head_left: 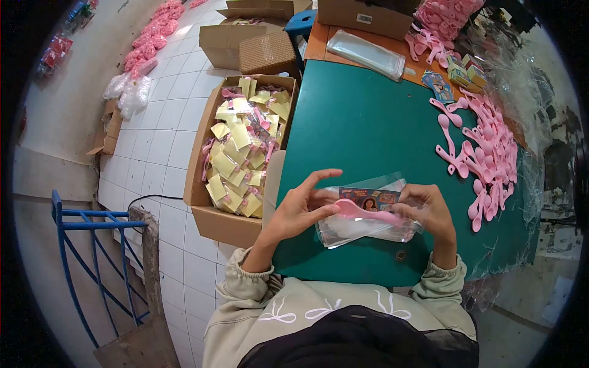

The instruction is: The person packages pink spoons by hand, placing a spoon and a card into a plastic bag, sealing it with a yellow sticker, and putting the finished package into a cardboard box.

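Observation:
A pink spoon (362,211) lies over a printed card (377,197) in or on a clear plastic bag, above a stack of clear bags (334,234) on the green table. My left hand (302,208) is at the spoon's bowl end, thumb and fingers closed on the bag and spoon. At the other end my right hand (427,210) pinches the spoon's handle and the bag's edge, its fingertips partly hidden by shiny plastic. To the left, a carton (230,228) holds many packed bags with yellowish cards and pink spoons.
Many loose pink spoons (488,153) are heaped on the right of the green table (362,122). Clear bags (367,54), cards (438,87) and small boxes (466,70) lie at the back. A blue metal frame (92,225) stands at the far left.

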`<state>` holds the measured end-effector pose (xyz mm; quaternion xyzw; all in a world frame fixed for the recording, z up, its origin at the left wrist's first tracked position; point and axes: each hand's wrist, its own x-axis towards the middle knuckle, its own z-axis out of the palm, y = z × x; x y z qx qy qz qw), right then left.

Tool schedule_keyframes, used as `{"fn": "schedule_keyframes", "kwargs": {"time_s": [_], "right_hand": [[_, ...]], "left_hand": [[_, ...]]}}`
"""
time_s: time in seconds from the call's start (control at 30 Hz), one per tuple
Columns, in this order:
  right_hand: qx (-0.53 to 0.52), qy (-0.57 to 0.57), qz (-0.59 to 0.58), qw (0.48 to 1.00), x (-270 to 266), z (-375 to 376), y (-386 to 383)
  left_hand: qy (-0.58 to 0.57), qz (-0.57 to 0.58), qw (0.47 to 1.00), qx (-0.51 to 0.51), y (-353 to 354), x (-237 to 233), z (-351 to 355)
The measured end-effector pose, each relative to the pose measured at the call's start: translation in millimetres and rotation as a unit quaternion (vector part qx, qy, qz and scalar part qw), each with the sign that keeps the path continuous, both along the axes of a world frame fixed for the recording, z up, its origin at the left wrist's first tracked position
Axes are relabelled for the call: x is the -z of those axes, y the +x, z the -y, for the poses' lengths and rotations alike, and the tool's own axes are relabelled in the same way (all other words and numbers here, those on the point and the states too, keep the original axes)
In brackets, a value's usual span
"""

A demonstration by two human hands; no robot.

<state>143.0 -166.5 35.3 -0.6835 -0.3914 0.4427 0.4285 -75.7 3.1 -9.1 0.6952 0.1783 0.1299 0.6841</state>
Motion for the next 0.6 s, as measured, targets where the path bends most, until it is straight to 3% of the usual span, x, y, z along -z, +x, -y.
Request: {"fn": "schedule_keyframes", "kwargs": {"time_s": [0.03,0.13,0.17,0.3,0.5,0.6], "right_hand": [[0.012,0.017,0.048,0.999,0,0,-1],[0.053,0.082,0.198,0.975,-7,-3,-16],[0.067,0.106,0.248,0.960,-12,-5,-24],[-0.197,0.073,0.173,0.962,-19,-7,-36],[-0.216,0.072,0.259,0.939,-1,-8,-48],[-0.241,0.096,0.245,0.934,3,-13,-56]], "left_hand": [[0.060,-0.008,0.998,-0.022,0,1,4],[-0.031,-0.014,0.997,-0.072,-1,-4,25],[-0.104,-0.017,0.994,-0.026,-2,-4,31],[-0.276,-0.010,0.960,0.036,-10,7,47],[-0.266,-0.052,0.963,0.005,-29,0,55],[-0.248,-0.041,0.968,-0.002,-31,0,61]]}}
